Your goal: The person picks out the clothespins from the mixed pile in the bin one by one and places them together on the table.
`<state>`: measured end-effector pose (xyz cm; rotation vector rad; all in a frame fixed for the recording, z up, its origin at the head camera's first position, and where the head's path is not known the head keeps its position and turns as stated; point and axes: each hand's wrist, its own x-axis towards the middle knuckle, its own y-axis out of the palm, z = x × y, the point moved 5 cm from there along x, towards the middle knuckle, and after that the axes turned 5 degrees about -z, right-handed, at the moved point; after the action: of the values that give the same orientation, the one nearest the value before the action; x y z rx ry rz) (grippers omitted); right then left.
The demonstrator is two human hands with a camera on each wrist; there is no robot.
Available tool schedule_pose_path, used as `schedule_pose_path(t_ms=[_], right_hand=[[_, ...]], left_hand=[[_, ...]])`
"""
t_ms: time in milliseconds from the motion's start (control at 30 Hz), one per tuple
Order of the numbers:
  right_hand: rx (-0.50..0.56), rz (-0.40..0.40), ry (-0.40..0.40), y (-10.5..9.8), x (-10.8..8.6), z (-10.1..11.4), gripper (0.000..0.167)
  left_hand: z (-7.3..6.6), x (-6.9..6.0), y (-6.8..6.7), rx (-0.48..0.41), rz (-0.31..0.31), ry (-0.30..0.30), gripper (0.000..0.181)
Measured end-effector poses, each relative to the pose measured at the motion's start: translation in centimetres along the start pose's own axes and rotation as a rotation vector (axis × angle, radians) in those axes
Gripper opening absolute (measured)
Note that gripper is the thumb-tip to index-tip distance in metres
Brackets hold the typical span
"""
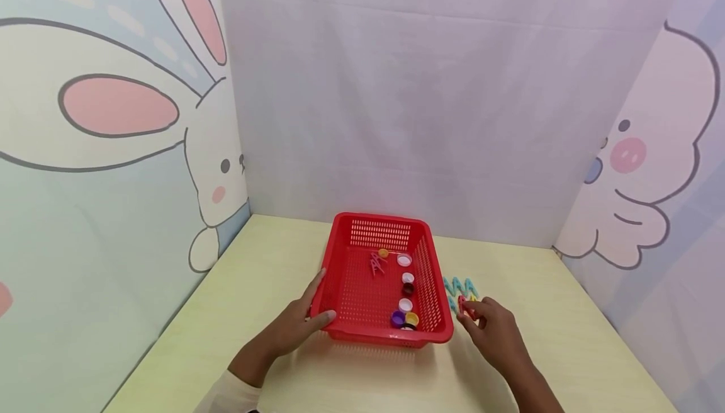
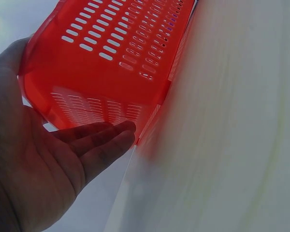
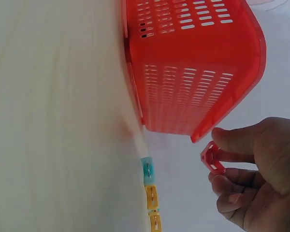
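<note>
A red plastic basket [image 1: 362, 331] with slotted walls stands on the table. My left hand [image 1: 297, 325] holds its near left corner, thumb over the rim and fingers along the outer wall; the left wrist view shows those fingers fairly straight. Beyond the basket's right side, my right hand [image 1: 495, 334] pinches a red clothespin [image 3: 212, 157] between thumb and fingers, above the table. Teal clothespins [image 1: 457, 286] and yellow clothespins [image 3: 152, 197] lie beside that hand, partly hidden by it. Inside the basket are a few pinkish-red clothespins [image 1: 376, 264].
Several bottle caps lie along the basket's right side, among them a white cap [image 1: 405, 305], a purple cap [image 1: 398, 319] and a yellow cap [image 1: 412, 318]. The pale table [image 1: 566, 337] meets a plain back curtain [image 1: 396, 117] and cartoon-printed side curtains.
</note>
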<state>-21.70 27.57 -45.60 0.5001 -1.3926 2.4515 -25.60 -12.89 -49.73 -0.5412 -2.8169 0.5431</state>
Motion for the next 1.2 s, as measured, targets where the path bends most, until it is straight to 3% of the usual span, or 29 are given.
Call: schedule_pose_path(t_ms=[200, 367, 967, 1200], right_hand=[[-0.03, 0.181, 0.101, 1.6, 0.2, -1.2, 0.026], [-0.047, 0.265, 0.134, 2.4, 0.3, -1.6, 0.028], [-0.008, 0.355, 0.145, 4.0, -0.2, -2.3, 0.02], [-0.036, 0.355, 0.154, 3.8, -0.2, -2.3, 0.021]], left_hand=[[0.1, 0.1, 0.0, 0.004, -0.004, -0.003, 0.105], [0.1, 0.1, -0.1, -0.008, -0.002, -0.005, 0.105], [0.3, -0.1, -0.2, -0.011, -0.006, -0.024, 0.106], [-0.2, -0.1, -0.1, -0.011, -0.001, -0.021, 0.104]])
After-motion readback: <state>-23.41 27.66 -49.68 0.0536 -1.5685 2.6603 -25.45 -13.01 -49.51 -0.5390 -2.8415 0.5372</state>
